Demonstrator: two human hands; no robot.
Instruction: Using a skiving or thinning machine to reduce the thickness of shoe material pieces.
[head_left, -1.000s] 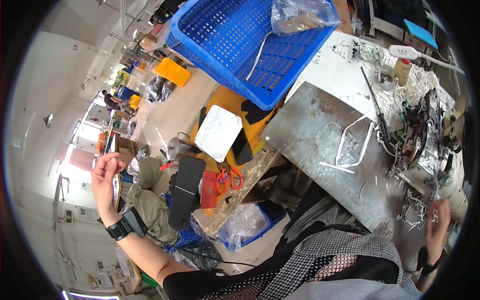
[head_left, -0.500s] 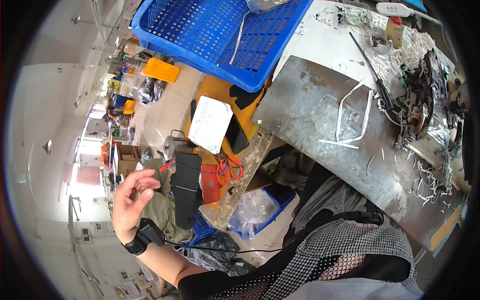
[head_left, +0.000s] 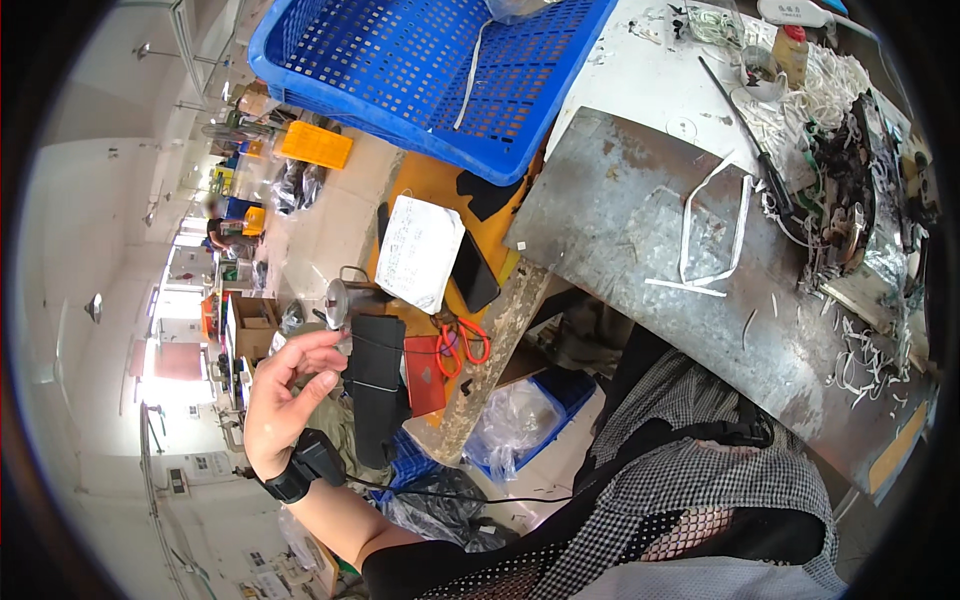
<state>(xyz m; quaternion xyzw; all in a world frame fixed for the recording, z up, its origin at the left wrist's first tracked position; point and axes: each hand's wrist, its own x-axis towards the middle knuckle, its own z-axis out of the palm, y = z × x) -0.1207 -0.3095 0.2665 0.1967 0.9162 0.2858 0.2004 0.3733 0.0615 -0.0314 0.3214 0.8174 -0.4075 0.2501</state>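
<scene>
My left hand (head_left: 293, 395), with a black device (head_left: 303, 465) strapped round its wrist, is raised at the left. Its fingers are loosely bent and the thumb stands apart from them; nothing shows between them. The fingertips are nearest a banded stack of black pieces (head_left: 376, 385), and whether they touch it I cannot tell. Beside the stack lie a flat red item (head_left: 424, 378) and orange-handled scissors (head_left: 461, 345). A notebook page (head_left: 419, 253), a dark phone (head_left: 474, 274) and a metal cup (head_left: 347, 298) are just beyond. My right hand is out of view.
A blue basket (head_left: 400, 125) stands at the top. To the right, a metal sheet (head_left: 610, 200) carries a bent white strip (head_left: 742, 225), a black rod-like tool (head_left: 745, 135) and white scraps (head_left: 858, 368). Plastic bags fill a low blue crate (head_left: 575, 405). Another person (head_left: 225, 235) is far back.
My left hand has shifted slightly right and down in the picture, closer to the black stack. The whole scene has shifted a little with the view.
</scene>
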